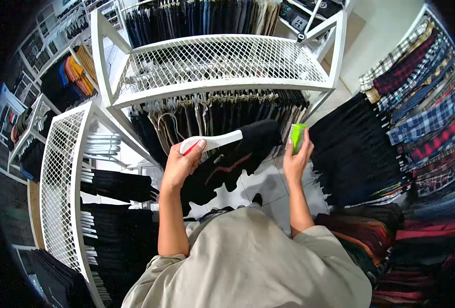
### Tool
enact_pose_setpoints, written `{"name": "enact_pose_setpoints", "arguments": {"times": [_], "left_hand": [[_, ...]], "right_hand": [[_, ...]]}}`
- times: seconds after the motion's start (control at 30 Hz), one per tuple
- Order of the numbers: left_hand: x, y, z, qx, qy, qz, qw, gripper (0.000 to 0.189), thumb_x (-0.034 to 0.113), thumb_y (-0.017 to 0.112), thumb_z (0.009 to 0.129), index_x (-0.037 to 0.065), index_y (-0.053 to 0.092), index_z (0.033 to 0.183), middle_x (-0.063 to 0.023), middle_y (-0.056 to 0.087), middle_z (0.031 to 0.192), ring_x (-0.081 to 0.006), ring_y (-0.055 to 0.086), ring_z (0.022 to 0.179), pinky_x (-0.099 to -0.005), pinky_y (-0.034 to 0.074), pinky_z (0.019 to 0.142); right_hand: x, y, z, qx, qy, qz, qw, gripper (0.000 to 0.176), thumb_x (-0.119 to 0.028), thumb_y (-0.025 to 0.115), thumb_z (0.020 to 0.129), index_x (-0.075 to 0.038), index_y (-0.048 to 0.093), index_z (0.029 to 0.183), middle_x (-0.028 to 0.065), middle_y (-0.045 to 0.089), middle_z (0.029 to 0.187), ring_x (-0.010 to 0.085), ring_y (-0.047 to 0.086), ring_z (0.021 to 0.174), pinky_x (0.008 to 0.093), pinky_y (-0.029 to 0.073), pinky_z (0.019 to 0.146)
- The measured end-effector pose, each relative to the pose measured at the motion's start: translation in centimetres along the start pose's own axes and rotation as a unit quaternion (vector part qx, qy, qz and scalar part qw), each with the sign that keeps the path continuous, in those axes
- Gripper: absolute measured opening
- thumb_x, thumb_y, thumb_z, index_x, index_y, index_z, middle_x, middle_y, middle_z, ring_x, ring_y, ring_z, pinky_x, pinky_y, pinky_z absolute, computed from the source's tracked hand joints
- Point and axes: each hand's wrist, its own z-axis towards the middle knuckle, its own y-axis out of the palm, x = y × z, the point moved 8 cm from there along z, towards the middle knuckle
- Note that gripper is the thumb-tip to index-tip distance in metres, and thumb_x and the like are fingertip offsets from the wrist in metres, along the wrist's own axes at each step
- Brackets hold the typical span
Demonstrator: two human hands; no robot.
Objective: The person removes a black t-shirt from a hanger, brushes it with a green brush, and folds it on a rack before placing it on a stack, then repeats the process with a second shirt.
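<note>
My left hand (185, 163) is closed around the wide end of a white, paddle-shaped brush (218, 140) with a red patch under the thumb. Its narrow handle points to the right, in front of black hanging clothing (261, 134). My right hand (297, 158) grips a small bright green brush (297, 134) upright between thumb and fingers. Pale bristles show along its left side. The two brushes are apart, both held at about chest height in front of the rack. The palms and some of the fingers are hidden.
Ahead stands a white rack with a mesh top shelf (222, 56), trousers (207, 118) hanging below. Another white mesh rack (63, 185) with black garments is close on my left. Plaid shirts (428, 123) and dark trousers (356, 149) hang at right. Tiled floor (238, 187) lies below.
</note>
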Motion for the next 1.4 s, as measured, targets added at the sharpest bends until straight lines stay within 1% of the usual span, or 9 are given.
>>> {"name": "enact_pose_setpoints", "arguments": {"times": [0.27, 0.47, 0.67, 0.8, 0.93, 1.07, 1.17, 1.27, 1.4], "left_hand": [[0.3, 1.8, 0.2, -0.018, -0.006, 0.015, 1.0, 0.03, 0.034, 0.073, 0.094, 0.005, 0.069, 0.087, 0.005, 0.052, 0.062, -0.0039, 0.044, 0.05, -0.0214, 0.033, 0.045], [0.1, 0.2, -0.3, 0.005, 0.013, 0.009, 1.0, 0.028, 0.033, 0.073, 0.094, 0.005, 0.071, 0.09, 0.0058, 0.053, 0.063, -0.0031, 0.043, 0.05, -0.021, 0.032, 0.045], [0.4, 1.4, -0.5, -0.009, 0.018, 0.025, 0.999, 0.027, 0.029, 0.074, 0.094, 0.002, 0.073, 0.093, 0.0065, 0.054, 0.065, -0.0029, 0.044, 0.056, -0.0218, 0.034, 0.051], [1.8, 1.9, -0.7, -0.03, 0.09, 0.1, 0.99, 0.023, 0.021, 0.08, 0.089, 0.0, 0.073, 0.094, 0.0028, 0.068, 0.081, -0.0039, 0.056, 0.073, -0.0223, 0.047, 0.068], [1.3, 0.8, -1.3, -0.01, 0.076, 0.065, 0.995, 0.017, 0.011, 0.081, 0.086, -0.001, 0.073, 0.096, 0.0004, 0.069, 0.08, -0.0048, 0.058, 0.074, -0.0231, 0.049, 0.069], [2.0, 1.1, -2.4, 0.021, 0.118, 0.161, 0.98, 0.02, 0.008, 0.08, 0.084, 0.001, 0.075, 0.103, -0.0056, 0.073, 0.081, -0.0102, 0.063, 0.07, -0.0272, 0.051, 0.067], [4.7, 2.8, -3.3, 0.028, 0.288, 0.269, 0.918, 0.03, 0.004, 0.077, 0.079, 0.01, 0.077, 0.108, -0.0149, 0.072, 0.086, -0.032, 0.069, 0.071, -0.0346, 0.053, 0.064], [4.8, 3.9, -3.8, -0.011, 0.318, 0.363, 0.876, 0.045, 0.008, 0.079, 0.073, 0.016, 0.075, 0.117, -0.0084, 0.066, 0.076, -0.0295, 0.065, 0.064, -0.0378, 0.051, 0.057], [5.0, 3.3, -4.8, 0.007, 0.357, 0.439, 0.824, 0.057, 0.003, 0.079, 0.065, 0.016, 0.074, 0.121, -0.0064, 0.061, 0.07, -0.0254, 0.061, 0.058, -0.0366, 0.049, 0.054]], "right_hand": [[-8.6, 1.9, -2.8, -0.101, -0.175, 0.066, 0.977, 0.07, -0.013, 0.075, 0.089, -0.015, 0.045, 0.152, 0.022, 0.049, 0.133, 0.036, 0.052, 0.118, 0.044, 0.047, 0.097], [3.0, 0.2, -0.3, -0.022, 0.068, -0.026, 0.997, 0.057, -0.017, 0.066, 0.096, -0.005, 0.046, 0.148, 0.0214, 0.054, 0.131, 0.0369, 0.053, 0.118, 0.0424, 0.043, 0.102], [-10.2, -0.9, -0.9, -0.076, -0.152, 0.06, 0.984, 0.062, -0.012, 0.069, 0.093, -0.005, 0.044, 0.15, 0.0207, 0.05, 0.132, 0.0376, 0.052, 0.119, 0.0457, 0.045, 0.1], [-8.4, 1.7, -1.5, -0.11, -0.143, 0.082, 0.98, 0.061, -0.009, 0.071, 0.091, -0.007, 0.047, 0.148, 0.0216, 0.054, 0.127, 0.0398, 0.051, 0.121, 0.0465, 0.043, 0.101], [3.0, 2.1, 0.0, -0.083, 0.053, -0.016, 0.995, 0.054, -0.017, 0.064, 0.097, -0.011, 0.048, 0.148, 0.0213, 0.054, 0.125, 0.0353, 0.052, 0.116, 0.0458, 0.047, 0.096], [-2.0, -0.9, 1.3, -0.082, 0.003, 0.043, 0.996, 0.051, -0.017, 0.066, 0.096, -0.009, 0.052, 0.144, 0.018, 0.055, 0.132, 0.0337, 0.054, 0.117, 0.0457, 0.044, 0.102], [-9.4, -0.4, 0.8, -0.165, -0.097, 0.099, 0.976, 0.056, -0.018, 0.072, 0.093, -0.012, 0.053, 0.145, 0.0181, 0.054, 0.131, 0.0314, 0.057, 0.12, 0.0434, 0.048, 0.099], [-11.8, 1.0, 0.1, -0.211, -0.143, 0.115, 0.96, 0.055, -0.014, 0.073, 0.091, -0.013, 0.056, 0.143, 0.018, 0.054, 0.13, 0.0351, 0.06, 0.117, 0.0427, 0.051, 0.096], [-0.3, 2.7, 1.8, -0.139, -0.002, -0.017, 0.99, 0.05, -0.015, 0.068, 0.094, -0.012, 0.056, 0.142, 0.0183, 0.055, 0.126, 0.0372, 0.06, 0.109, 0.0437, 0.049, 0.097]]}}
